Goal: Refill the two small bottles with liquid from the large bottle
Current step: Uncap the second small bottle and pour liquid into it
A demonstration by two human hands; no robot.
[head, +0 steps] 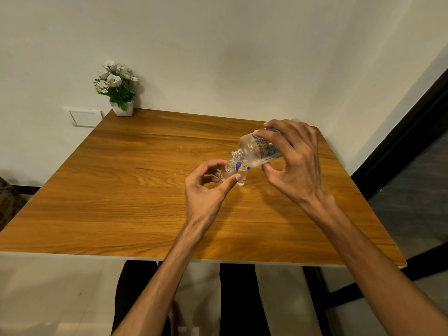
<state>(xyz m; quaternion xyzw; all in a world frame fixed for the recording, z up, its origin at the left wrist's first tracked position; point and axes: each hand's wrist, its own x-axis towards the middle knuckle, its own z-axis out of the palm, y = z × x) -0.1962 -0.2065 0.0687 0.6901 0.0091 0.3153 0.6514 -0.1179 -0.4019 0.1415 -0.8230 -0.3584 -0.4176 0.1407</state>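
Now, head view, line by line:

Right hand [294,163]: right of centre in the frame; its grip is wrapped round the large clear plastic bottle with a printed label [260,150], fingers over the top, thumb underneath.

Large bottle: tilted, uncapped threaded neck pointing down and left, its mouth just above the first small bottle; clear liquid lies in its lower side.

Left hand [206,190]: centre of the frame; grip narrow, thumb and fingers curled round the small clear glass bottle [229,172] standing upright on the desk.

Second small clear bottle [242,177]: just right of the first, upright, open-topped, a little liquid at the bottom; whether the two touch I cannot tell.

Blue cap [239,164]: behind and between the small bottles, mostly hidden.

Wooden desk with orange-brown grain [145,190]: fills the middle of the frame.

White-flowered plant in a white pot [118,89]: upper left, at the desk's far corner against the wall.
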